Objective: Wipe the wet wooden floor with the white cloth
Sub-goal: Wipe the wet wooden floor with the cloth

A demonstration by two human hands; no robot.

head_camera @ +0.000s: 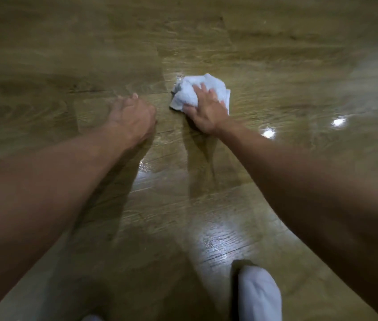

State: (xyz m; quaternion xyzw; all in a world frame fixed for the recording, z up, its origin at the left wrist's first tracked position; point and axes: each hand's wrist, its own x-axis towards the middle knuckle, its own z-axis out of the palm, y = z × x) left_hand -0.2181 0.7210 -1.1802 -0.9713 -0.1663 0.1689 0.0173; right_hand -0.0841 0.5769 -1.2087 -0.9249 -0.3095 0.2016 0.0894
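A person was bent low over the wooden floor (276, 54), and both bare arms reached down and forward.

The right hand (206, 110) lay on top of the white cloth (188, 89). Its fingers (198, 89) were spread wide and pushed down on the cloth. They did not wrap round it. The thumb (188, 109) lay at the near left edge of the cloth. The cloth was all bunched up in a soft lump. It sat on the floor a bit past the middle of the view, just to the right of the left hand. Part of the cloth stuck out past the fingers on the far side and on the right side.

The left hand (132, 117) was down at the floor beside the cloth, but it did not touch the cloth. Only the back of this hand showed. Its fingers went down and away, so most of them were hidden. I cannot tell how much they were bent. Nothing showed in this hand.

The floor was brown, with long boards. It looked wet and shiny in places. One big shiny patch (215, 246) lay close to the person, between the two arms. A smaller shiny patch (146, 167) lay under the left wrist. Two small bright spots of light (338, 122) shone on the floor to the right of the right arm.

At the bottom of the view, a foot in a white sock (259, 295) stood on the floor.
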